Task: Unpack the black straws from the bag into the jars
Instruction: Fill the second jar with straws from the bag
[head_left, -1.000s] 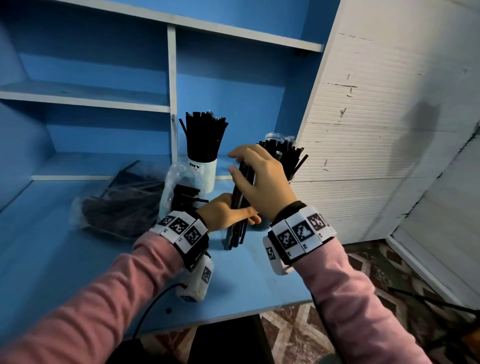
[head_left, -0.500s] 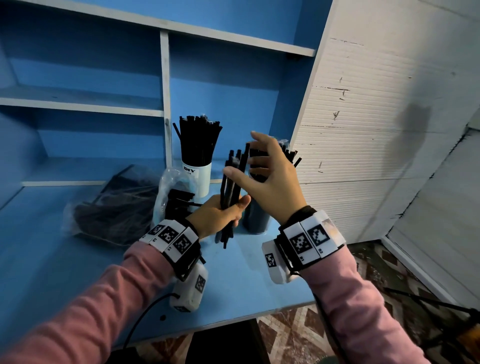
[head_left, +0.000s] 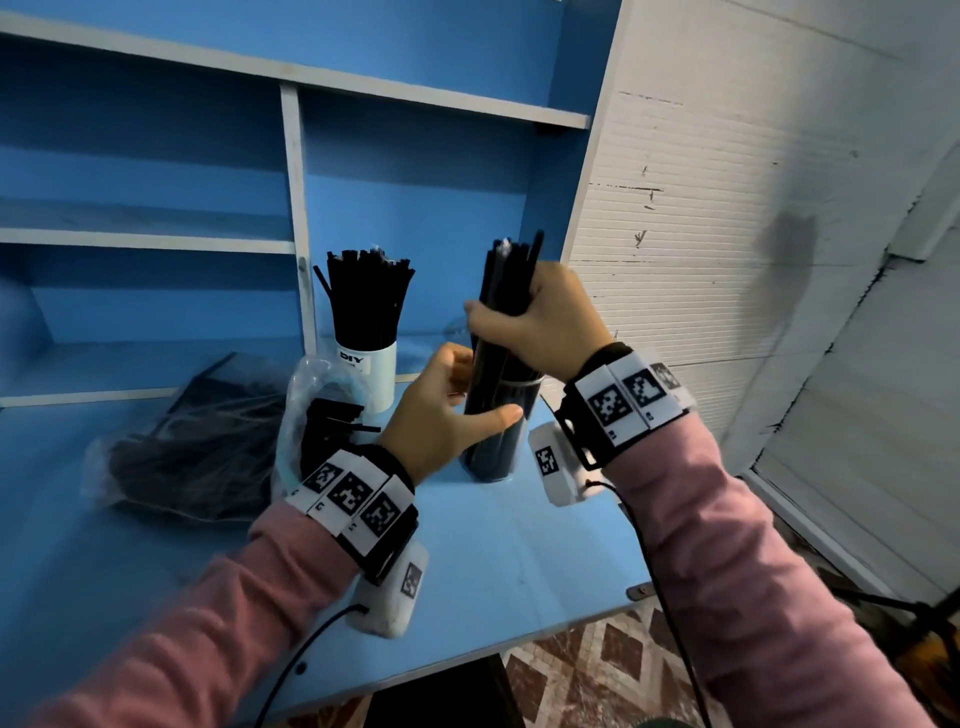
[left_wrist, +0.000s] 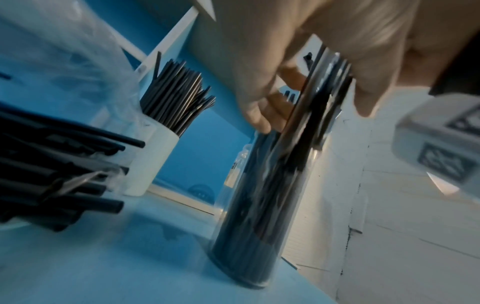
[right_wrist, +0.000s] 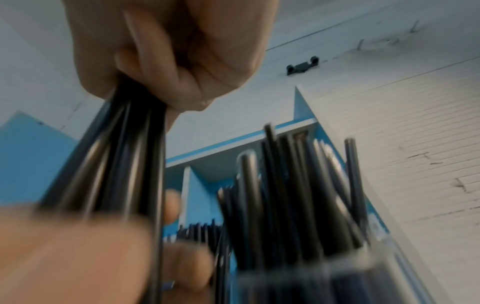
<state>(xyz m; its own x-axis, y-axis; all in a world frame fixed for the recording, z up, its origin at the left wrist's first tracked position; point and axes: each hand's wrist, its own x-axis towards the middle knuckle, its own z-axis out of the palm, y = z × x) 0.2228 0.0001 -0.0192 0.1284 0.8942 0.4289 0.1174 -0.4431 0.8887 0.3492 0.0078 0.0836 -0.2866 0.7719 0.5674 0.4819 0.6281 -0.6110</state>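
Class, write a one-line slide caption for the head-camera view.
Right hand lowers a bundle of black straws into the clear jar beside the left hand.

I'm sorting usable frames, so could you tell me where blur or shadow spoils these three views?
Head view: mostly sharp, though the bag of straws is smeared and a soft shadow falls on the white wall. Left wrist view: the clear jar is streaked. Right wrist view: worst, with the left hand a blur below the right hand.

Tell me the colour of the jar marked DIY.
White jar with black lettering; clearest in the head view.
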